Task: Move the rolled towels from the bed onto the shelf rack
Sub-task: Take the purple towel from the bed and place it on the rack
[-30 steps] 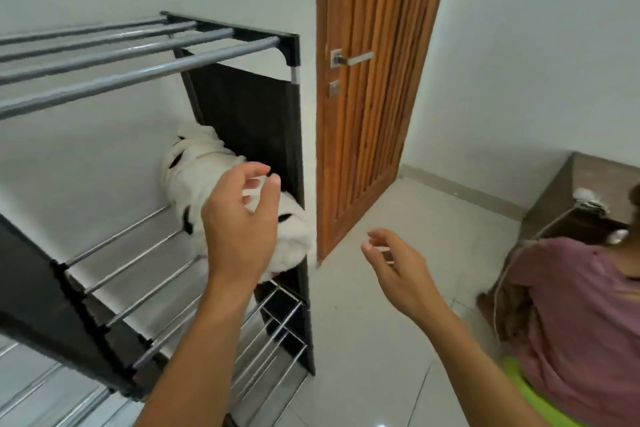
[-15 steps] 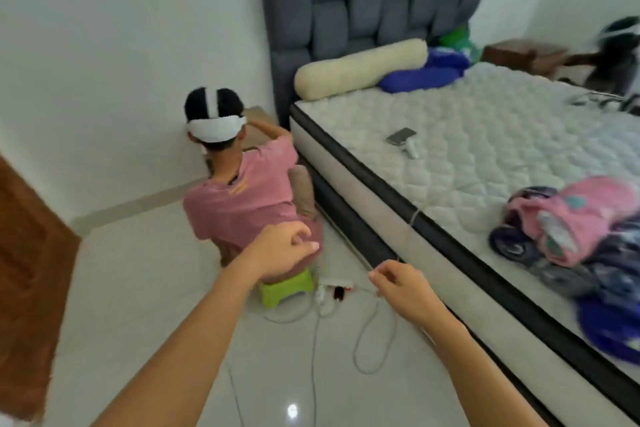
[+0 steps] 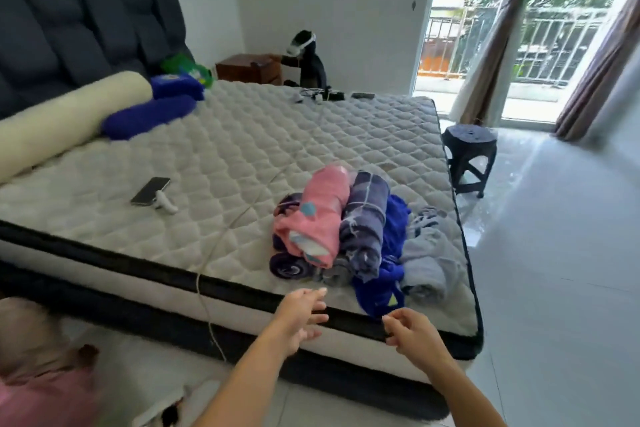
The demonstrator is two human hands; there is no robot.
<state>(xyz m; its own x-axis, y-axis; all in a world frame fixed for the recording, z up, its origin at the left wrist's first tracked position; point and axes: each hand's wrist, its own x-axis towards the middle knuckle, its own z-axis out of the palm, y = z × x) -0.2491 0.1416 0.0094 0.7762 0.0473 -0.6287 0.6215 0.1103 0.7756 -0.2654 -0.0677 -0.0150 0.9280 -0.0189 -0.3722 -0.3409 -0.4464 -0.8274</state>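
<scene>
Rolled towels heaped at the near corner of the bed, both my hands empty in front of them

I see the pile of rolled towels (image 3: 360, 236) lying on the quilted white mattress of the bed (image 3: 242, 149), close to its near edge and towards the right-hand corner. They lie side by side and partly on top of one another, their rolled ends facing me. On top sits a pink towel (image 3: 320, 219) with pale blue patches, its roll loose at the near end. Just beside it on the right is a grey-blue checked towel (image 3: 367, 229), rolled tighter. Under the pink one a dark purple roll (image 3: 289, 265) shows its spiral end. A bright blue towel (image 3: 384, 284) spills towards the mattress edge, more crumpled than rolled, and a pale grey-blue roll (image 3: 429, 260) lies at the far right of the heap.

My left hand (image 3: 299, 317) hovers just short of the bed edge, fingers (image 3: 317, 293) loosely spread and released, holding nothing. My right hand (image 3: 414, 331) is beside it, near the bright blue towel but not touching it, fingers half curled and equally empty.

Further back on the mattress lie a phone (image 3: 150, 190), a thin white cable (image 3: 221, 239) trailing over the edge, a cream bolster (image 3: 65, 115) and a blue pillow (image 3: 149, 117)
</scene>
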